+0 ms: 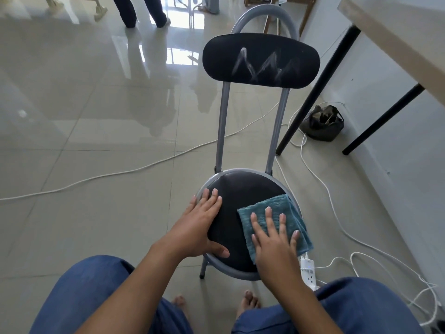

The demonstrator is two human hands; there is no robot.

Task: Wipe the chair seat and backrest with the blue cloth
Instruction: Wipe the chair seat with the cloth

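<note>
A grey metal chair stands in front of me with a round black seat [240, 196] and an oval black backrest [261, 60] that bears white zigzag smears. The folded blue cloth [289, 213] lies on the right side of the seat and hangs a little over its rim. My right hand [274, 237] presses flat on the cloth with the fingers spread. My left hand [202, 225] rests flat on the left edge of the seat, thumb on the front, holding nothing.
A table [395, 32] with black legs stands to the right by the wall, a dark bag [322, 124] under it. White cables [320, 179] and a power strip [308, 271] lie on the tiled floor right of the chair. A person's legs [142, 10] stand far back.
</note>
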